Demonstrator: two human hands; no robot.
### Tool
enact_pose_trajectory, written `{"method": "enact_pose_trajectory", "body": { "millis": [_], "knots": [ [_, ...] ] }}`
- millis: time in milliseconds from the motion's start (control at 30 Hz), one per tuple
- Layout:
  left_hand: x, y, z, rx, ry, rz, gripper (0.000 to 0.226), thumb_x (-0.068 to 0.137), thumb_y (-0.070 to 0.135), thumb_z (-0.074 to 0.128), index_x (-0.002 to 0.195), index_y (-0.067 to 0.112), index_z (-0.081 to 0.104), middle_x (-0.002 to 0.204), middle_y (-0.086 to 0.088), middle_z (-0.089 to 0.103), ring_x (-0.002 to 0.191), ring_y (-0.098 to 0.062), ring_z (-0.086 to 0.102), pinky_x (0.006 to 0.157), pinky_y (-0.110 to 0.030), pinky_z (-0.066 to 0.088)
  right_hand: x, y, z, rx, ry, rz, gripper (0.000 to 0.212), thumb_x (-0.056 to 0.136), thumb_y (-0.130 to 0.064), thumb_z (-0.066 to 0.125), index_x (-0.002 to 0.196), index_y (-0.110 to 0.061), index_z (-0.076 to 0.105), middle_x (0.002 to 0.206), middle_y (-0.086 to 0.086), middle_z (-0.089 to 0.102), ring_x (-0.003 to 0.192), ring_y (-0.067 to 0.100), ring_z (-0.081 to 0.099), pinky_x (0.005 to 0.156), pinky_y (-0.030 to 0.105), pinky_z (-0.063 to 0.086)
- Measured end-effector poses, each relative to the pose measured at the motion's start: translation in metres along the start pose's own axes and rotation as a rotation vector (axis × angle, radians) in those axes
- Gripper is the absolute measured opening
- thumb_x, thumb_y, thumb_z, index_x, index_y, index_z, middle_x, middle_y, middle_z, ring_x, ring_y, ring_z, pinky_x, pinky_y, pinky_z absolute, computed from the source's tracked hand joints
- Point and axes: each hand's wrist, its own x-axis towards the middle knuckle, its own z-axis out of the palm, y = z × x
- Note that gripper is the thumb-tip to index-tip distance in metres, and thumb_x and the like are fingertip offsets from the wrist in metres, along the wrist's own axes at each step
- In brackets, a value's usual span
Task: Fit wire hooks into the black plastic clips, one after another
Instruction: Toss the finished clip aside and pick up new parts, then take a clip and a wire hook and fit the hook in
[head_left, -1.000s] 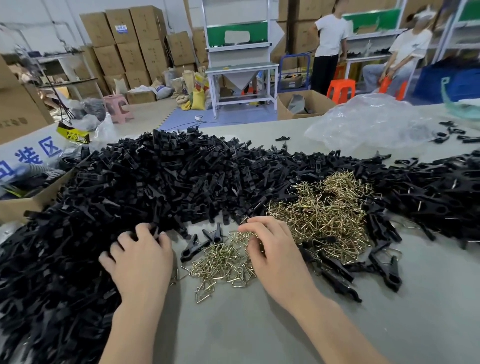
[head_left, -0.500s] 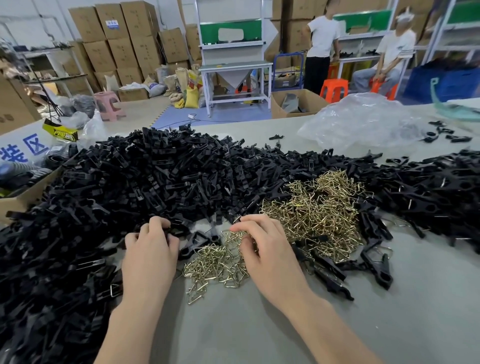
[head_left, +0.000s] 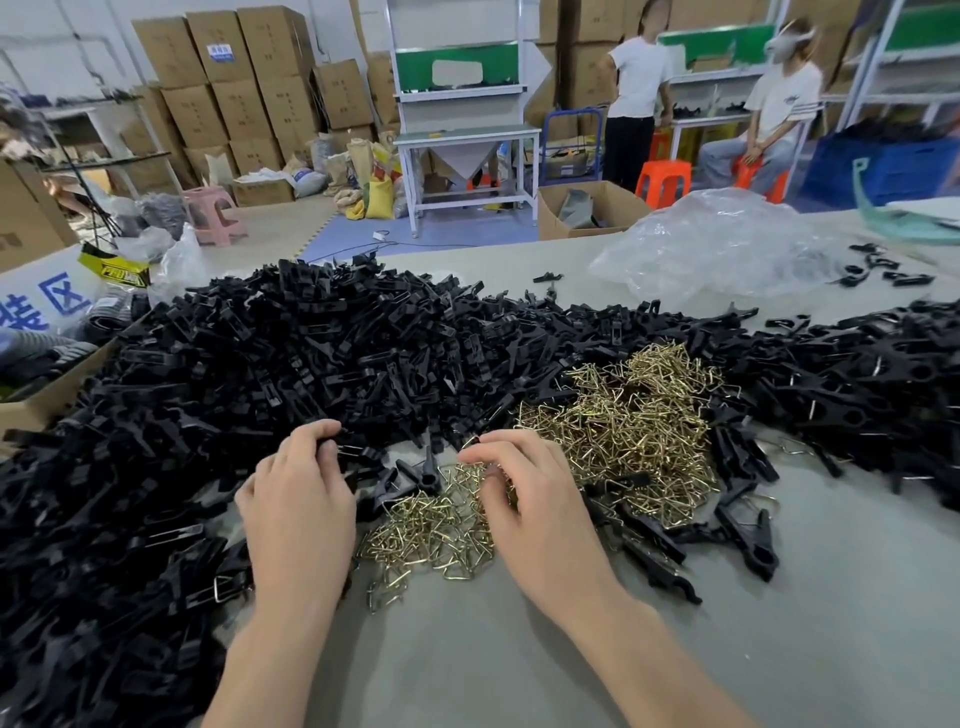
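A huge heap of black plastic clips (head_left: 270, 374) covers the left and back of the grey table (head_left: 519, 665). Brass-coloured wire hooks lie in a big pile (head_left: 634, 431) and a smaller scatter (head_left: 431, 530) near the front. My left hand (head_left: 298, 499) sits at the edge of the clip heap, its fingers curled round a black clip (head_left: 337, 449). My right hand (head_left: 535, 504) lies over the small scatter of hooks, fingertips pinching a wire hook (head_left: 470, 444) at its top.
Another heap of black clips (head_left: 857, 395) spreads along the right. A crumpled clear plastic bag (head_left: 717, 244) lies at the back right. A cardboard box (head_left: 41, 395) stands at the table's left edge. Two people are by the workbenches far behind.
My left hand has moved forward and right to the heap's edge and closed on a clip. My right hand has stayed over the small scatter of hooks, its fingers closing on one.
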Motion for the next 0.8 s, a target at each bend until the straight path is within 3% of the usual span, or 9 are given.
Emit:
{"method": "enact_pose_trajectory", "body": {
  "millis": [100, 233, 333, 400, 467, 533, 667, 800],
  "knots": [
    [0.0, 0.008, -0.006, -0.117, 0.09, 0.004, 0.022, 0.103, 0.017, 0.046, 0.12, 0.019, 0.06, 0.096, 0.002, 0.067, 0.105, -0.022, 0.05, 0.086, -0.049, 0.046, 0.001, -0.001, -0.001, 0.023, 0.017, 0.011, 0.032, 0.097, -0.006, 0.055, 0.115, -0.028, 0.068, 0.119, -0.017, 0.056, 0.118, 0.004, 0.047, 0.1, 0.007, 0.031],
    [-0.002, 0.01, -0.003, -0.107, 0.117, 0.011, 0.022, 0.104, 0.026, 0.043, 0.122, 0.024, 0.056, 0.094, 0.006, 0.064, 0.092, -0.019, 0.055, 0.067, -0.039, 0.044, 0.002, -0.003, -0.004, 0.067, 0.027, 0.051, 0.033, 0.098, -0.006, 0.053, 0.117, -0.028, 0.068, 0.118, -0.018, 0.058, 0.117, 0.004, 0.047, 0.097, 0.007, 0.032],
    [0.0, 0.004, 0.0, -0.028, 0.096, -0.033, 0.026, 0.106, 0.03, 0.038, 0.124, 0.019, 0.054, 0.093, -0.002, 0.067, 0.083, -0.026, 0.06, 0.069, -0.043, 0.047, 0.002, -0.004, -0.005, 0.081, 0.027, 0.06, 0.031, 0.098, -0.007, 0.053, 0.117, -0.028, 0.067, 0.117, -0.02, 0.058, 0.117, 0.004, 0.047, 0.096, 0.008, 0.033],
    [0.001, 0.0, 0.0, -0.038, 0.089, -0.041, 0.028, 0.106, 0.028, 0.038, 0.125, 0.015, 0.055, 0.095, -0.005, 0.067, 0.087, -0.026, 0.059, 0.077, -0.047, 0.048, 0.002, -0.005, -0.006, 0.086, 0.02, 0.063, 0.03, 0.099, -0.008, 0.053, 0.117, -0.029, 0.067, 0.116, -0.021, 0.057, 0.118, 0.004, 0.047, 0.096, 0.01, 0.035],
    [0.002, 0.001, 0.0, -0.11, 0.077, -0.051, 0.026, 0.106, 0.022, 0.04, 0.125, 0.013, 0.056, 0.107, -0.006, 0.064, 0.098, -0.026, 0.058, 0.081, -0.04, 0.046, 0.002, -0.005, -0.007, 0.089, 0.023, 0.068, 0.03, 0.1, -0.009, 0.052, 0.117, -0.029, 0.067, 0.116, -0.022, 0.057, 0.118, 0.004, 0.047, 0.096, 0.012, 0.036],
    [0.001, 0.001, 0.0, -0.173, 0.059, -0.049, 0.024, 0.106, 0.02, 0.042, 0.124, 0.015, 0.057, 0.11, -0.004, 0.063, 0.096, -0.023, 0.058, 0.08, -0.036, 0.044, 0.003, -0.005, -0.007, 0.095, 0.026, 0.075, 0.03, 0.1, -0.009, 0.052, 0.117, -0.028, 0.067, 0.115, -0.022, 0.057, 0.117, 0.004, 0.047, 0.095, 0.012, 0.036],
    [-0.001, 0.015, 0.001, -0.454, 0.017, -0.116, 0.018, 0.104, 0.024, 0.05, 0.111, 0.036, 0.061, 0.088, 0.004, 0.069, 0.065, -0.008, 0.058, 0.06, -0.027, 0.049, 0.003, -0.005, -0.007, 0.199, 0.025, 0.128, 0.03, 0.101, -0.013, 0.051, 0.117, -0.034, 0.066, 0.114, -0.026, 0.058, 0.114, 0.003, 0.052, 0.092, 0.014, 0.041],
    [-0.016, 0.047, 0.009, -0.888, -0.083, -0.222, 0.021, 0.1, 0.011, 0.058, 0.103, 0.029, 0.068, 0.099, 0.009, 0.075, 0.083, -0.004, 0.071, 0.067, -0.019, 0.056, 0.006, -0.009, -0.004, 0.56, -0.118, 0.263, 0.025, 0.1, -0.03, 0.061, 0.121, -0.042, 0.064, 0.112, -0.022, 0.069, 0.104, 0.001, 0.065, 0.088, 0.016, 0.049]
  ]
}}
